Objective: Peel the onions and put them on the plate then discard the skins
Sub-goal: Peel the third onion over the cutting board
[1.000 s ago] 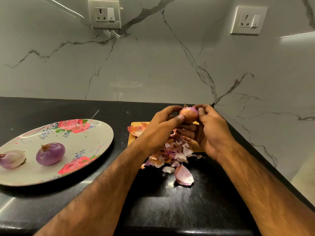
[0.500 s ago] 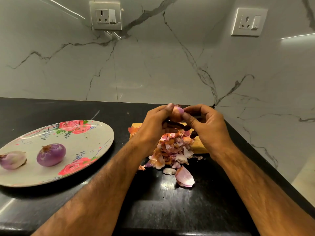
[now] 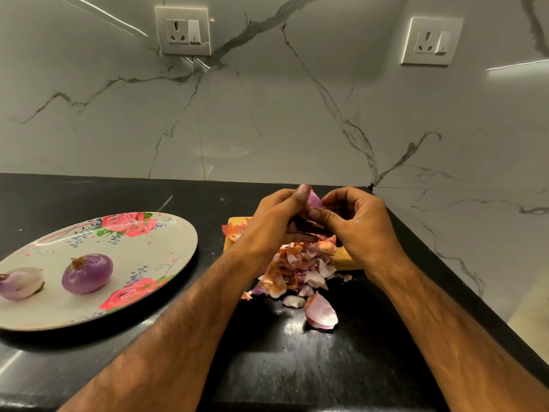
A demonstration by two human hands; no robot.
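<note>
I hold the onion (image 3: 315, 200) between both hands over the board (image 3: 344, 260), at twelve o'clock from the heap of skins (image 3: 300, 269). My left hand (image 3: 273, 221) keeps its grip around one side, thumb over the top. My right hand (image 3: 362, 227) pinches the other side. A second ago the part that showed was orange-brown; now only a pale purple sliver shows, so I judge the outer skin is nearly off. The plate (image 3: 133, 257) lies at nine o'clock on the surface (image 3: 297, 367), carrying two peeled onions (image 3: 87, 273). This one should join them soon, and the skins are not yet discarded.
</note>
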